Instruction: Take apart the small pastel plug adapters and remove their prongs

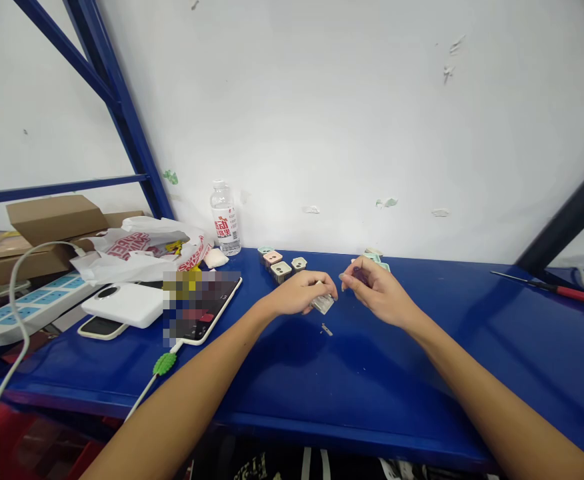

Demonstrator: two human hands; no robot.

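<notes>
My left hand [303, 292] is closed around a small, pale, partly clear box-shaped piece [323, 304], tilted above the blue table. Just to its right, my right hand [372, 287] has thumb and fingertips pinched together; anything between them is too small to name. A small flat grey metal piece [327, 329] lies on the table below my left hand. Behind the left hand stand several small boxy pieces with pale green, pink and cream tops, among them a cream-topped one [281, 269]. Mint-topped pieces [383, 265] are partly hidden behind my right hand.
On the left are a phone [217, 310] with a cable, a white power bank [122, 305], a power strip [37, 308], a plastic bag [122, 250] and cardboard boxes [55, 220]. A water bottle [225, 220] stands by the wall. A red-handled screwdriver [569, 293] lies right.
</notes>
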